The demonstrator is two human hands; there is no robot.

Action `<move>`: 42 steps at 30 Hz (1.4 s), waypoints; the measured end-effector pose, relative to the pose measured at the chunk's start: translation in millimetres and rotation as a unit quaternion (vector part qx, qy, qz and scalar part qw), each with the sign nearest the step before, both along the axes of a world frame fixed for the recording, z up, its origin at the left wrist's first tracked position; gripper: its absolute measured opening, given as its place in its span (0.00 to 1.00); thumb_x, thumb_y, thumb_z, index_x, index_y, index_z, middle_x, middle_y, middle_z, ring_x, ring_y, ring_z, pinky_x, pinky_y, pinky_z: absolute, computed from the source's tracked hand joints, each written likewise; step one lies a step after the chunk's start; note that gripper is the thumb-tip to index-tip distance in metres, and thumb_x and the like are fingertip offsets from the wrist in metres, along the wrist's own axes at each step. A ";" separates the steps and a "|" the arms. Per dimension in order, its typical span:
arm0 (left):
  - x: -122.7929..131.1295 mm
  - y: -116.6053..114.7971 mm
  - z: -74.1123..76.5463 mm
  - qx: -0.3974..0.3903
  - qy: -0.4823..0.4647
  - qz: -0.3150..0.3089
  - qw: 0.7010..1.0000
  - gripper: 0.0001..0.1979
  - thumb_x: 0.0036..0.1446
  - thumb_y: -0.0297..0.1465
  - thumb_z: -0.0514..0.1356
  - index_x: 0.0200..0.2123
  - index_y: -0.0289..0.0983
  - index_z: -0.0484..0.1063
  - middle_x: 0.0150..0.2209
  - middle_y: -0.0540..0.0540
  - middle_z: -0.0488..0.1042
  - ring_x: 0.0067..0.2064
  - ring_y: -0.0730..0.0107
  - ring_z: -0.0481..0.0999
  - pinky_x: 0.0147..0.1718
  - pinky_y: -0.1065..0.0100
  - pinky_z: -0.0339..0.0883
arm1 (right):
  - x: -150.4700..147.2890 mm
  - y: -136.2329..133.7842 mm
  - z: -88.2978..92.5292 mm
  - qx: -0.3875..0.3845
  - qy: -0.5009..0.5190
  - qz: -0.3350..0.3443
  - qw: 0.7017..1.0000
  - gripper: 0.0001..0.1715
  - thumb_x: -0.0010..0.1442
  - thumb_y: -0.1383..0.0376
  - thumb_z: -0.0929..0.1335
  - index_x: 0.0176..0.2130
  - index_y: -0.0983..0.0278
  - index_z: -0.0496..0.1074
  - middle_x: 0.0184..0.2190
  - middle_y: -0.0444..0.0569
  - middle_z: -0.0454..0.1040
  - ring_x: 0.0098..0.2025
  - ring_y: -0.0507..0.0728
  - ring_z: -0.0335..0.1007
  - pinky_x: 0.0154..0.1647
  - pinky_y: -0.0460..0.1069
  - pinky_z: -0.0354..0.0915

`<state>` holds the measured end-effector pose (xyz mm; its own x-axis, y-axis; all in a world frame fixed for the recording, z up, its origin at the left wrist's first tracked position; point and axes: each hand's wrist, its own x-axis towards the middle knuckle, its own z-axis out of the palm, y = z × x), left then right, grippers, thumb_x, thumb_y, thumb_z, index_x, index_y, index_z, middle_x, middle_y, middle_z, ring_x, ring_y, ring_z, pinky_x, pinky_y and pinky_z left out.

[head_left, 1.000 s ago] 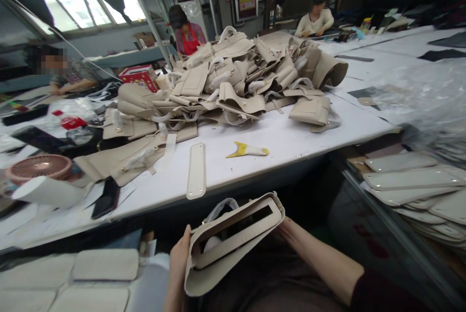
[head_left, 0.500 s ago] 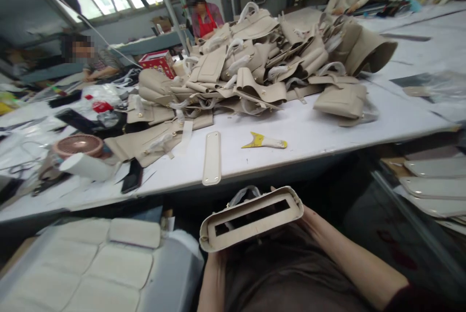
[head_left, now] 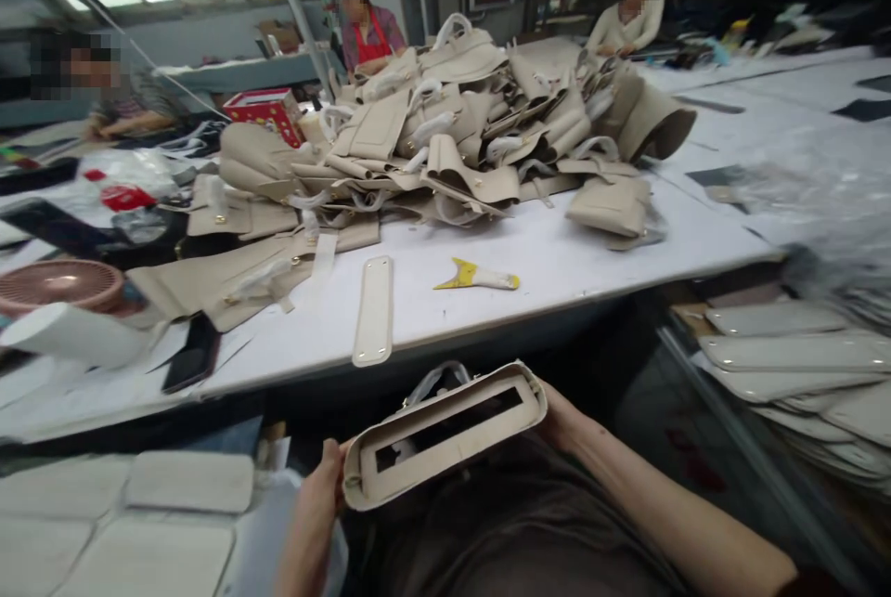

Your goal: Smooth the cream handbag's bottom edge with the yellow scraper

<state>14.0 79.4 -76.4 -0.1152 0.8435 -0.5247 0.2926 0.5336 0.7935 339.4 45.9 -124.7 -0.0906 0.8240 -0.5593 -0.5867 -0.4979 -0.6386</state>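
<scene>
I hold a beige handbag body [head_left: 456, 460] in front of my lap, its bottom facing up toward me. A long dark slot runs through that bottom face, and a plastic-wrapped handle pokes out on the far side. My left hand [head_left: 326, 474] grips the left end, thumb raised along the edge and other fingers hidden behind. At the right end, my right hand [head_left: 557, 409] is closed on the bag, its fingers mostly out of sight. Nearest on the table is a narrow cream base panel [head_left: 374, 314] with metal studs at its corners. A yellow-and-white forked piece [head_left: 480, 275] lies right of it.
A big heap of beige bag bodies [head_left: 459, 128] covers the white table's middle [head_left: 557, 272]. Left are a phone [head_left: 193, 352], white roll [head_left: 76, 335] and pink fan [head_left: 62, 286]. Cream panels [head_left: 163, 546] lie lower left; more panels [head_left: 800, 354] are stacked right. Several people sit beyond.
My view has swung right, so the table and heap sit further left in the picture. My left hand now shows its thumb at the bag's left end; the bag stays held in both hands.
</scene>
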 end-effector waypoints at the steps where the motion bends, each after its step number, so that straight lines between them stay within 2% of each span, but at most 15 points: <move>1: -5.4 0.4 5.1 0.014 0.026 -0.036 0.999 0.38 0.48 0.63 0.55 0.42 0.34 0.76 0.36 0.38 0.80 0.46 0.44 0.77 0.38 0.60 0.71 | 1.7 -4.5 2.7 -0.009 0.002 -0.002 1.000 0.36 0.58 0.37 0.62 0.34 0.66 0.75 0.29 0.54 0.77 0.37 0.64 0.74 0.45 0.57 0.67; 4: -12.8 3.4 22.4 0.016 0.089 -0.191 0.977 0.31 0.43 0.56 0.65 0.41 0.37 0.76 0.35 0.45 0.80 0.42 0.50 0.78 0.39 0.66 0.68 | 8.9 -18.2 15.1 -0.024 -0.026 -0.009 0.999 0.41 0.58 0.33 0.58 0.38 0.64 0.75 0.33 0.52 0.78 0.40 0.63 0.74 0.47 0.56 0.65; 7: -10.0 10.2 36.5 0.014 0.176 -0.304 0.936 0.21 0.48 0.50 0.61 0.36 0.39 0.76 0.28 0.48 0.79 0.34 0.55 0.76 0.32 0.67 0.64 | 18.1 -27.0 33.5 0.042 -0.175 0.028 0.983 0.37 0.61 0.36 0.58 0.39 0.64 0.74 0.36 0.50 0.77 0.43 0.62 0.71 0.48 0.54 0.63; 8: -8.1 12.5 39.2 0.025 0.210 -0.321 0.923 0.17 0.50 0.46 0.60 0.34 0.39 0.76 0.27 0.48 0.78 0.32 0.56 0.76 0.31 0.68 0.62 | 20.5 -28.1 40.3 0.069 -0.254 0.057 0.963 0.34 0.61 0.38 0.60 0.38 0.63 0.74 0.35 0.50 0.76 0.42 0.62 0.71 0.46 0.53 0.62; 10: -4.1 14.9 42.3 0.049 0.265 -0.338 0.902 0.10 0.51 0.38 0.57 0.32 0.40 0.75 0.26 0.48 0.77 0.32 0.57 0.75 0.31 0.68 0.59 | 23.1 -28.0 52.6 0.100 -0.419 0.119 0.895 0.26 0.63 0.44 0.62 0.34 0.63 0.72 0.33 0.48 0.75 0.38 0.61 0.70 0.39 0.51 0.60; 12: -0.3 13.5 44.2 0.064 0.301 -0.341 0.888 0.11 0.50 0.31 0.54 0.33 0.40 0.75 0.27 0.47 0.77 0.32 0.56 0.76 0.31 0.68 0.58 | 23.0 -26.0 61.1 0.098 -0.536 0.168 0.821 0.23 0.64 0.48 0.62 0.30 0.62 0.69 0.29 0.47 0.73 0.33 0.59 0.68 0.33 0.50 0.56; 13: 1.6 11.6 45.4 0.070 0.312 -0.337 0.886 0.13 0.50 0.30 0.53 0.36 0.39 0.76 0.27 0.47 0.78 0.32 0.56 0.76 0.31 0.68 0.57 | 22.3 -24.6 63.3 0.093 -0.569 0.184 0.796 0.23 0.65 0.49 0.61 0.28 0.61 0.67 0.27 0.46 0.72 0.32 0.59 0.67 0.32 0.50 0.55; 15: 5.2 7.4 48.6 0.081 0.311 -0.324 0.890 0.18 0.50 0.27 0.52 0.42 0.38 0.75 0.30 0.45 0.79 0.35 0.55 0.76 0.32 0.67 0.58 | 21.1 -21.9 63.6 0.085 -0.599 0.204 0.769 0.23 0.66 0.51 0.58 0.26 0.61 0.64 0.25 0.46 0.70 0.30 0.58 0.66 0.30 0.50 0.52; 21: 8.7 10.4 51.8 0.079 0.278 -0.267 0.919 0.24 0.51 0.26 0.51 0.51 0.33 0.74 0.45 0.36 0.79 0.46 0.50 0.77 0.41 0.64 0.63 | 23.4 -13.5 54.7 0.079 -0.609 0.248 0.749 0.24 0.66 0.52 0.54 0.26 0.60 0.61 0.25 0.48 0.70 0.29 0.59 0.67 0.31 0.50 0.52; 26: 11.2 4.4 40.7 0.055 0.287 -0.185 0.938 0.24 0.55 0.28 0.51 0.52 0.27 0.73 0.51 0.31 0.76 0.52 0.46 0.74 0.48 0.59 0.63 | 22.9 -7.8 58.2 0.073 -0.661 0.275 0.695 0.23 0.66 0.56 0.53 0.25 0.61 0.60 0.25 0.50 0.72 0.29 0.58 0.68 0.31 0.50 0.50; 29: 16.6 -6.7 38.3 0.052 0.320 -0.164 0.932 0.23 0.60 0.34 0.49 0.53 0.32 0.72 0.48 0.34 0.78 0.50 0.46 0.76 0.45 0.60 0.63 | 20.9 -4.4 58.4 0.065 -0.681 0.266 0.680 0.22 0.66 0.58 0.53 0.25 0.61 0.61 0.24 0.50 0.72 0.29 0.58 0.68 0.30 0.50 0.49; 32: 19.3 -11.2 41.6 0.049 0.356 -0.184 0.915 0.22 0.62 0.37 0.46 0.51 0.37 0.73 0.44 0.38 0.80 0.48 0.49 0.77 0.40 0.63 0.62 | 17.2 -4.2 58.7 0.066 -0.695 0.253 0.670 0.22 0.66 0.59 0.54 0.24 0.61 0.61 0.23 0.51 0.72 0.28 0.58 0.69 0.30 0.50 0.48; 35: 17.3 -8.7 47.1 0.038 0.356 -0.221 0.907 0.20 0.61 0.41 0.47 0.44 0.40 0.76 0.37 0.42 0.80 0.42 0.52 0.78 0.36 0.65 0.61 | 13.4 -7.5 61.0 0.065 -0.705 0.240 0.664 0.21 0.66 0.57 0.57 0.24 0.62 0.62 0.23 0.51 0.72 0.28 0.58 0.69 0.29 0.49 0.48; 39: 12.3 -7.9 51.2 -0.004 0.306 -0.228 0.924 0.26 0.56 0.55 0.50 0.34 0.40 0.75 0.27 0.46 0.76 0.35 0.55 0.76 0.34 0.66 0.60 | 11.9 -12.6 64.8 0.074 -0.697 0.232 0.675 0.22 0.67 0.56 0.57 0.24 0.62 0.60 0.22 0.48 0.72 0.26 0.55 0.67 0.28 0.48 0.49; 42: 11.6 -9.3 49.4 -0.029 0.338 -0.247 0.908 0.27 0.56 0.56 0.49 0.28 0.39 0.72 0.24 0.45 0.74 0.35 0.53 0.76 0.34 0.65 0.59 | 11.9 -14.9 65.8 0.077 -0.699 0.228 0.673 0.23 0.68 0.58 0.56 0.23 0.61 0.59 0.22 0.47 0.71 0.25 0.54 0.66 0.28 0.48 0.50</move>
